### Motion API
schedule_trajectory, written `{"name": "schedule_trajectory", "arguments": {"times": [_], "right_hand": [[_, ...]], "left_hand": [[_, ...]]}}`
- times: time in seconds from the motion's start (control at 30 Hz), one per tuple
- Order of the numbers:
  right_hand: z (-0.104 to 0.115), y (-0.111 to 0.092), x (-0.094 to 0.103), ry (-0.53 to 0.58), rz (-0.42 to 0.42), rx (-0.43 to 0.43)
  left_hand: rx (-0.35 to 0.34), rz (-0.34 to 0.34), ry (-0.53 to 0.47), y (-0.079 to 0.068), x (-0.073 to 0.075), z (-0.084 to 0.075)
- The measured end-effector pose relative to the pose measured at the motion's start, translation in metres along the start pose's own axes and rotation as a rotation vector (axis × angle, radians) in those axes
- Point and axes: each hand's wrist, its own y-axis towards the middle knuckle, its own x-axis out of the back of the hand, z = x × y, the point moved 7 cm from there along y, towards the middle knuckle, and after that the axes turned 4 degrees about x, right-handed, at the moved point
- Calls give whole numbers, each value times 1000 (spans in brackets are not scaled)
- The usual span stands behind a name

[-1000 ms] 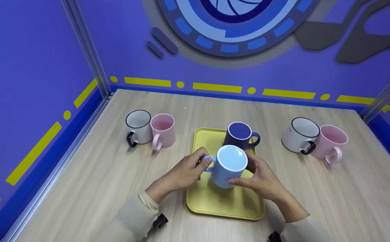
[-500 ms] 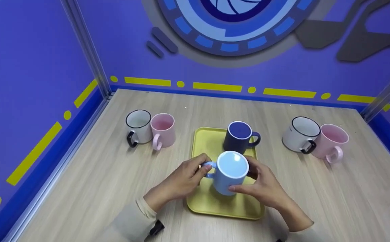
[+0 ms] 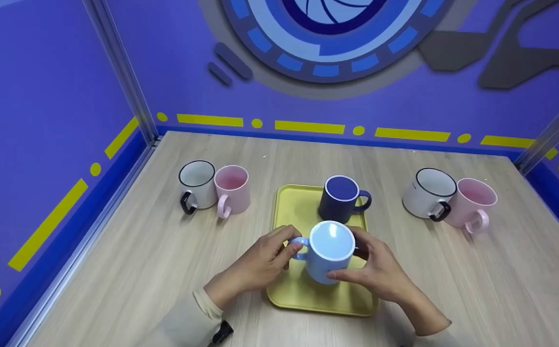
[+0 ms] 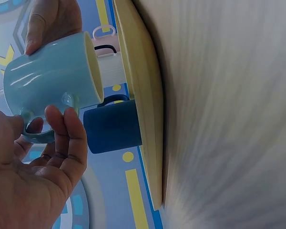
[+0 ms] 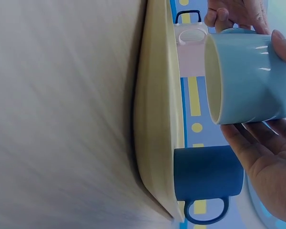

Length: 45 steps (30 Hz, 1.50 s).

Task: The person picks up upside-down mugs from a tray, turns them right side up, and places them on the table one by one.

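Observation:
A light blue mug (image 3: 325,262) is held above the front half of a yellow tray (image 3: 303,296), its rim upward. My left hand (image 3: 260,260) pinches its handle from the left; in the left wrist view, thumb and fingers close round the handle (image 4: 38,138). My right hand (image 3: 380,270) grips the mug's body from the right, thumb in front and fingers behind, partly hidden. Both wrist views show a gap between the mug's pale base (image 5: 212,78) and the tray. A dark blue mug (image 3: 334,207) stands upright at the tray's back right, handle pointing right.
To the left stand a white mug (image 3: 204,195) with black rim and handle, and a pink mug (image 3: 238,195). A similar white mug (image 3: 421,200) and pink mug (image 3: 465,209) stand to the right. Blue-purple panels (image 3: 308,106) border the wooden table (image 3: 163,270).
Both hands have brought the light blue mug slightly toward the person, away from the dark blue mug. The grips look the same, and the other mugs have stayed put.

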Motion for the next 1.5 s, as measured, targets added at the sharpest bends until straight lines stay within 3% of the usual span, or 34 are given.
{"name": "schedule_trajectory", "arguments": {"times": [0.27,0.77,0.9,1.27,1.5], "right_hand": [[-1,-1,0,-10,6,-13],[-8,-2,-1,13,31,-103],[-9,-2,-3,68,47,-103],[-11,-3,-7,146,80,-130],[-9,-2,-9,235,89,-136]], "left_hand": [[-15,-11,9,-2,-1,4],[-63,-117,166,1,3,0],[-67,-124,181,1,2,-1],[-15,-109,67,5,-5,0],[0,-182,31,7,-3,-3]]}}
